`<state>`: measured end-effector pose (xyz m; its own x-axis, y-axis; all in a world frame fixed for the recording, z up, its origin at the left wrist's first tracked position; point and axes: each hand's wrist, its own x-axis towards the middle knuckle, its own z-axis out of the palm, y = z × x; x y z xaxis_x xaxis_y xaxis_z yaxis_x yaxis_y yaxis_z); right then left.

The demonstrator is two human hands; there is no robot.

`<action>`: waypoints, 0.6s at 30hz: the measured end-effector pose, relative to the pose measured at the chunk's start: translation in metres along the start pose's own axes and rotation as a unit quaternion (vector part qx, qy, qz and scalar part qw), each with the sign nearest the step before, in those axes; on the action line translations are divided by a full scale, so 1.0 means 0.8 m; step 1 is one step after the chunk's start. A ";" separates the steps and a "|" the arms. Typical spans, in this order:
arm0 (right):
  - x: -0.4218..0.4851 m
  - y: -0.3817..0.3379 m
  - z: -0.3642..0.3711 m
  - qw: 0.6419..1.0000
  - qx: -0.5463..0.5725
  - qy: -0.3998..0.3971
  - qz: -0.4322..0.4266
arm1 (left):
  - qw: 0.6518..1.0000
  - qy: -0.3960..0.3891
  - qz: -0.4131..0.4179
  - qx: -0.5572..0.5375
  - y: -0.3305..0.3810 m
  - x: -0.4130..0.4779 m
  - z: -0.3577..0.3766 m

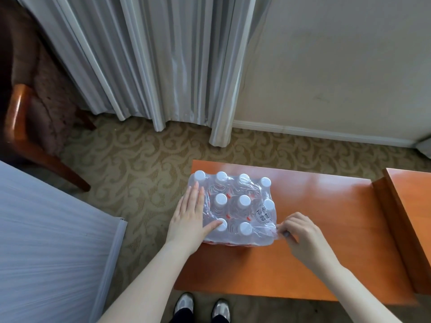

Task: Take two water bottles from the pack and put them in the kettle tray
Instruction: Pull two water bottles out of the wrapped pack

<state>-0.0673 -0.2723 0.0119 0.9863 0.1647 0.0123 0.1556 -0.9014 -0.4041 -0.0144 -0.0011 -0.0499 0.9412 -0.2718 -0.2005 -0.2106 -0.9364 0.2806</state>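
Plastic wrap: clear film point(263, 229) encloses the pack point(233, 210); we see it stretched and creased at the near right corner.
Pack: we find it on the table point(326, 229), at the left end, resting close to the left edge.
Bottles: white caps point(245, 201) stand upright in rows under the film; all remain wrapped.
Left hand: our left hand point(189, 220) lies flat and released on the pack's left side, fingers extended, thumb touching the near left cap.
Right hand: our right hand point(300, 234) pinches the film at the near right corner, fingers curled.
Table: orange wood, glossy; a raised wooden unit point(408, 217) adjoins it on the right.
Kettle tray: we cannot locate it in view.
Surroundings: curtain point(163, 66), patterned carpet point(140, 164), chair point(35, 136) at left, bed point(46, 241) near left.
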 end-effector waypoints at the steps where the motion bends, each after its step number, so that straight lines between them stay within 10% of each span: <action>1: -0.009 0.002 0.007 1.000 -0.015 -0.002 -0.017 | 1.000 0.001 0.001 0.003 0.000 0.000 0.001; 12: 0.043 -0.064 0.013 0.987 0.019 0.161 0.011 | 1.000 0.020 0.005 -0.004 -0.003 0.001 0.009; 18: 0.127 -0.100 0.073 0.975 -0.185 -0.113 -0.044 | 0.999 0.032 0.002 -0.032 -0.005 0.003 0.015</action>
<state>0.0169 -0.1600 -0.0080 0.9372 0.2946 -0.1870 0.2900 -0.9556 -0.0518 -0.0143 -0.0006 -0.0628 0.9557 -0.2595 -0.1387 -0.1998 -0.9185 0.3411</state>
